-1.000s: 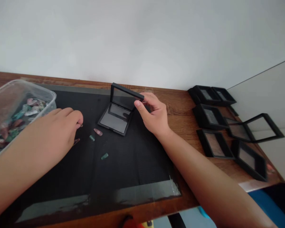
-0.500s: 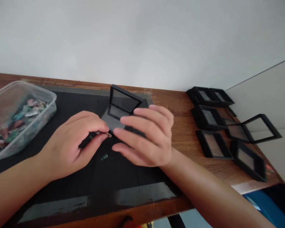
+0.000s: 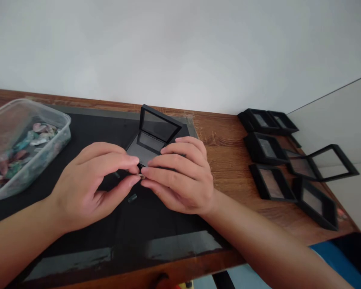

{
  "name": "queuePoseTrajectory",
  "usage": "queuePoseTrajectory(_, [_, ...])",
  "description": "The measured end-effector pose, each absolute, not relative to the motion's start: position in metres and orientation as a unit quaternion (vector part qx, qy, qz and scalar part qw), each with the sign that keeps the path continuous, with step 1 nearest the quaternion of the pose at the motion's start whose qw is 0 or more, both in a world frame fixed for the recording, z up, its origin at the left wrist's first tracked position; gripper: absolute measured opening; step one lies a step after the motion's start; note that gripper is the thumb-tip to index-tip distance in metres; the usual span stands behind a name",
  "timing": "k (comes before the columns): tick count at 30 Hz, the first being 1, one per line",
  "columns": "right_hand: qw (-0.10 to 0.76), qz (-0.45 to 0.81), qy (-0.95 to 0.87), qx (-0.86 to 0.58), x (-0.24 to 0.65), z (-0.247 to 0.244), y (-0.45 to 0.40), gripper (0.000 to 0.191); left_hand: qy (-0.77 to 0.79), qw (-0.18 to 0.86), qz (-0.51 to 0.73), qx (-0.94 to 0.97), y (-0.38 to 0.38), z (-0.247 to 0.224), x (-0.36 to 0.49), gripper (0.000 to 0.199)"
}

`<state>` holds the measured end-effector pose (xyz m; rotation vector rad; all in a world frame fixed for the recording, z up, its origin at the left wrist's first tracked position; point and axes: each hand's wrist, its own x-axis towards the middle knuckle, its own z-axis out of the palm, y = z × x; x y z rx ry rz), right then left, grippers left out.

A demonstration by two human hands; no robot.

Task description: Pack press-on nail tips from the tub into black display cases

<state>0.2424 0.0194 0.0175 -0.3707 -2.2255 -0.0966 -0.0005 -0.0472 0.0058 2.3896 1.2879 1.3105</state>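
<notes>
Thumb and fingertips of my left hand (image 3: 88,184) pinch one end of a small pale stone piece (image 3: 142,176). At its other end are the closed thumb and forefinger of my right hand (image 3: 180,182). Fingertips cover most of the piece. Just behind my hands an open black display case (image 3: 160,123) with clear panes stands with its lid raised; my right hand hides part of its base. A small dark green stone (image 3: 132,198) lies on the black mat (image 3: 132,235) below my fingertips.
On the left stands a clear plastic tub (image 3: 55,144) with many coloured stones (image 3: 18,156). Several black display cases (image 3: 269,182) lie on the wooden table (image 3: 218,146) at right, one case (image 3: 331,162) open. A pale wall (image 3: 180,52) rises behind.
My right hand has moved left and its spread fingers have closed in on the small piece, meeting my left fingertips. The display case and the green stone stay put.
</notes>
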Motion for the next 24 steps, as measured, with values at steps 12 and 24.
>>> queuePoseTrajectory(12, [0.438,0.042,-0.888,-0.135,0.2379,0.0153,0.0206,0.007,0.421,0.026,0.425,0.801,-0.0460,0.0107,0.0014,0.019])
queuePoseTrajectory(24, [0.466,0.044,-0.880,-0.080,0.2460,0.0169,0.0283,0.017,0.434,0.159,0.454,0.762,-0.0529,0.0089,0.0034,0.022])
